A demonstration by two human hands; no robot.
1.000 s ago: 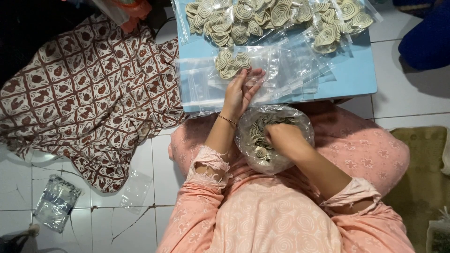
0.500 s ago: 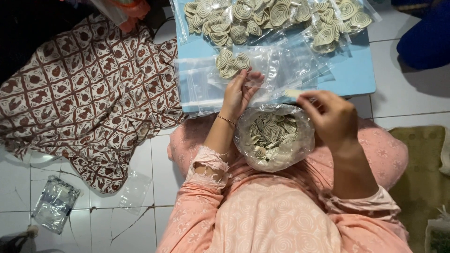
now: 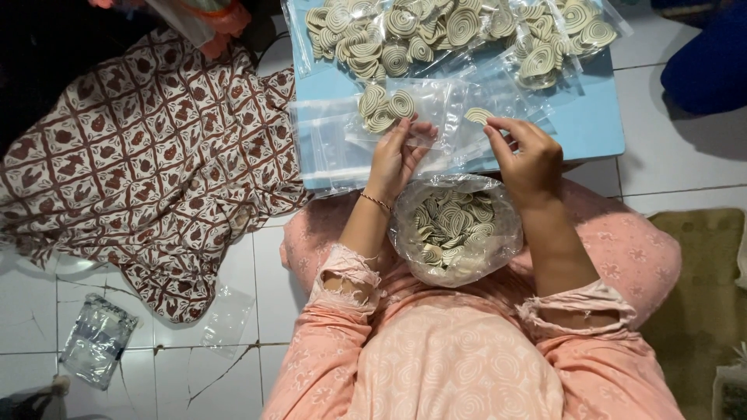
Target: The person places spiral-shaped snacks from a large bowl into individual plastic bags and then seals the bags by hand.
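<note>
Two hands at work over a light blue desk (image 3: 591,132). Far left of the fingers: patterned brown-and-white cloth (image 3: 140,179) on the tiled floor, a small filled clear packet (image 3: 97,350) below it. Left hand (image 3: 395,159): fingers pressed together, pinching the mouth of a small clear bag (image 3: 405,117) holding a few spiral crackers, bag flat on the desk. Just below both hands, on the lap: open clear bag of spiral crackers (image 3: 455,225). Right hand (image 3: 529,159): fingers pinching one spiral cracker (image 3: 477,117) at the small bag's opening. Beyond the fingers: filled packets of crackers (image 3: 436,31) along the desk's far edge.
</note>
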